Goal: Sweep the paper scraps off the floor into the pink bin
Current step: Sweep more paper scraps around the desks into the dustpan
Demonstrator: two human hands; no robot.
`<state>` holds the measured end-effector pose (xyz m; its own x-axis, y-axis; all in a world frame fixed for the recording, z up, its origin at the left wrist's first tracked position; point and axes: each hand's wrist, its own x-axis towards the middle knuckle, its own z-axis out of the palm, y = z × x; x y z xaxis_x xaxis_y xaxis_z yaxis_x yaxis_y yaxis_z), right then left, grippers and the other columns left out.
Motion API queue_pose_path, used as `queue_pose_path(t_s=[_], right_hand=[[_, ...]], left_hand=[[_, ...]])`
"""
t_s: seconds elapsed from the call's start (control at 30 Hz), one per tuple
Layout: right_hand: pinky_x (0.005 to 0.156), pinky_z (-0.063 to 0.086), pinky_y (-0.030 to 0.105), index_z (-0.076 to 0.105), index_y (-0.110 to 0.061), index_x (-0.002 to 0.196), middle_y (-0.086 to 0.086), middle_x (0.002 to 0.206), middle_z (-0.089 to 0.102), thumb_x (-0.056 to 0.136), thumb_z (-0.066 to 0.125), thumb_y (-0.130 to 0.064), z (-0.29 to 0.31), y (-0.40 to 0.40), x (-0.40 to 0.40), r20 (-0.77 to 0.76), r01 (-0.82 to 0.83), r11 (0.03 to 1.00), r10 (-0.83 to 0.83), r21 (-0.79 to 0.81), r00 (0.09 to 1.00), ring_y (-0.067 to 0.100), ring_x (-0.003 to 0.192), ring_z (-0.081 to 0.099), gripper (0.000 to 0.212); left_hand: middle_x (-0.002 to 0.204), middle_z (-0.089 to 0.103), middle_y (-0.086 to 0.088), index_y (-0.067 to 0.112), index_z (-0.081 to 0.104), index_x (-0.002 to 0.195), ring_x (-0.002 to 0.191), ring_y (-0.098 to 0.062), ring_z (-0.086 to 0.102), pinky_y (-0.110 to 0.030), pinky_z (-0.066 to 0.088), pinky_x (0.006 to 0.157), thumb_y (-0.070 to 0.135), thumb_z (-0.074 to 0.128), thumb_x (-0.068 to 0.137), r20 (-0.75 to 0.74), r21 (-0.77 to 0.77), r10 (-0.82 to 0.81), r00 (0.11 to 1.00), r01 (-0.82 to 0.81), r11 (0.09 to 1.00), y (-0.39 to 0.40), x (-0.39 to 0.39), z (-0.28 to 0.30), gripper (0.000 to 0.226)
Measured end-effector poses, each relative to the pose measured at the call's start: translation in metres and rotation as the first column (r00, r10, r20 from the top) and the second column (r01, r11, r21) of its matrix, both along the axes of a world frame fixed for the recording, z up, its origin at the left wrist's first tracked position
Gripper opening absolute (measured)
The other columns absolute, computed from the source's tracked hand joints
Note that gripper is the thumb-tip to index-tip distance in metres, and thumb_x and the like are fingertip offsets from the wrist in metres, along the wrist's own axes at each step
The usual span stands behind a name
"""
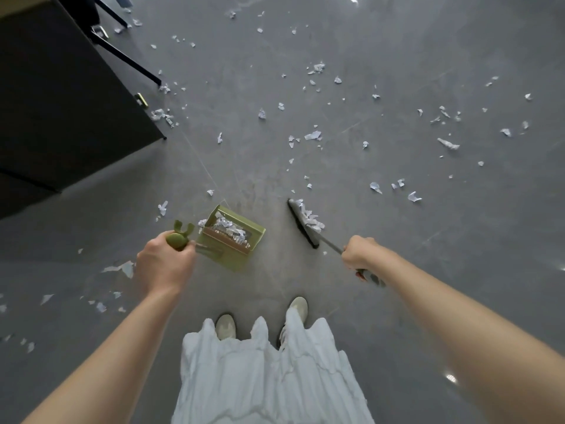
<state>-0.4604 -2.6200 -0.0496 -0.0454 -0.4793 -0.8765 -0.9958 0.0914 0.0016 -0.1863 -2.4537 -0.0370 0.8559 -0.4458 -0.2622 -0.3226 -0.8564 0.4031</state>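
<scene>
One person stands on the grey floor (397, 240), two pale shoes (226, 327) showing below a white pleated skirt (269, 377). The left hand (165, 264) has its fingers curled tight round the rounded green top of the handle of one green dustpan (235, 237); the pan sits on the floor just ahead of the hand and already holds a heap of white paper. The right hand (359, 252) grips the thin metal shaft of one broom (304, 223), fingers wrapped round it. The broom's dark head rests on the floor to the right of the dustpan, apart from it, with a small clump of scraps lying against its far side.

Paper scraps (313, 135) are strewn across the floor, too many to count: most lie ahead and to the right, a few cluster by the legs of a dark desk (61, 102) at upper left, and some more lie at lower left near the left forearm. One larger torn piece (125, 267) lies just left of the left hand
</scene>
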Motion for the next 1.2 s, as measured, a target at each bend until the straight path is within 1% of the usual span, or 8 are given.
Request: queue_pose_path(t_s=[0.17,0.27,0.57,0.73,0.93,1.03,1.13,1.2], right_hand=[[0.062,0.058,0.034,0.066,-0.004,0.104,0.012,0.079,0.065,0.085,0.042,-0.012,0.015,-0.022,-0.032,-0.01,-0.09,0.996,0.09,0.012,0.996,0.028,0.056,0.061,0.031],[0.064,0.06,0.046,0.069,-0.009,0.104,0.017,0.089,0.07,0.074,0.046,-0.011,0.017,-0.032,-0.055,-0.026,-0.119,0.992,0.12,0.051,0.992,0.031,0.053,0.061,0.038],[0.046,0.043,0.025,0.068,-0.006,0.106,0.016,0.086,0.057,0.076,0.058,-0.001,0.009,-0.06,-0.089,-0.097,-0.037,0.992,0.048,0.12,0.994,0.026,0.054,0.049,0.033],[0.066,0.051,0.031,0.063,-0.017,0.115,0.007,0.093,0.052,0.08,0.05,-0.009,-0.003,-0.071,-0.09,-0.168,-0.268,0.963,0.265,0.004,0.95,0.028,0.08,0.058,0.037],[0.08,0.049,0.032,0.059,-0.02,0.125,0.012,0.118,0.061,0.087,0.047,-0.012,-0.016,-0.08,-0.076,-0.124,-0.279,0.955,0.266,-0.103,0.956,0.031,0.107,0.061,0.041],[0.072,0.05,0.032,0.058,-0.019,0.126,0.012,0.107,0.059,0.087,0.044,-0.012,-0.014,-0.087,-0.075,-0.071,-0.221,0.969,0.214,-0.113,0.974,0.031,0.094,0.06,0.042],[0.05,0.045,0.026,0.058,-0.018,0.127,0.009,0.097,0.052,0.089,0.043,-0.014,0.0,-0.097,-0.081,-0.023,-0.149,0.982,0.148,-0.115,0.989,0.026,0.073,0.056,0.041],[0.052,0.049,0.028,0.055,-0.02,0.133,0.009,0.103,0.053,0.089,0.041,-0.011,0.009,-0.102,-0.088,-0.003,-0.099,0.989,0.099,-0.111,0.995,0.025,0.071,0.059,0.047]], left_hand=[[0.093,0.07,-0.021,0.015,0.073,0.097,0.091,-0.043,0.063,-0.04,0.048,0.076,0.029,0.071,0.083,-0.002,0.019,-0.038,0.999,0.038,0.999,-0.028,-0.023,0.002,0.021],[0.093,0.069,-0.024,0.011,0.073,0.095,0.091,-0.044,0.062,-0.04,0.048,0.075,0.026,0.071,0.084,-0.013,0.007,-0.085,0.996,0.085,0.996,-0.048,-0.032,0.006,0.019],[0.092,0.069,-0.023,0.011,0.073,0.093,0.09,-0.042,0.062,-0.04,0.047,0.074,0.026,0.071,0.085,-0.019,0.002,-0.167,0.986,0.167,0.986,-0.087,-0.038,0.013,0.017],[0.092,0.07,-0.023,0.011,0.074,0.097,0.09,-0.042,0.062,-0.04,0.048,0.076,0.025,0.072,0.084,-0.001,-0.009,-0.178,0.984,0.178,0.984,-0.099,-0.04,0.012,0.019],[0.097,0.07,-0.023,0.013,0.074,0.104,0.095,-0.043,0.062,-0.041,0.048,0.077,0.026,0.072,0.084,0.009,0.026,-0.189,0.982,0.189,0.982,-0.115,-0.049,0.01,0.024],[0.098,0.07,-0.022,0.015,0.074,0.106,0.096,-0.043,0.062,-0.041,0.049,0.078,0.027,0.071,0.084,0.007,0.036,-0.209,0.978,0.208,0.977,-0.123,-0.054,0.008,0.025],[0.098,0.07,-0.021,0.017,0.074,0.106,0.096,-0.042,0.062,-0.041,0.049,0.078,0.028,0.07,0.084,0.0,0.042,-0.22,0.976,0.22,0.975,-0.13,-0.059,0.007,0.025],[0.096,0.069,-0.02,0.016,0.074,0.102,0.094,-0.042,0.061,-0.041,0.048,0.077,0.027,0.069,0.084,-0.006,0.034,-0.231,0.973,0.231,0.972,-0.135,-0.063,0.008,0.022]])
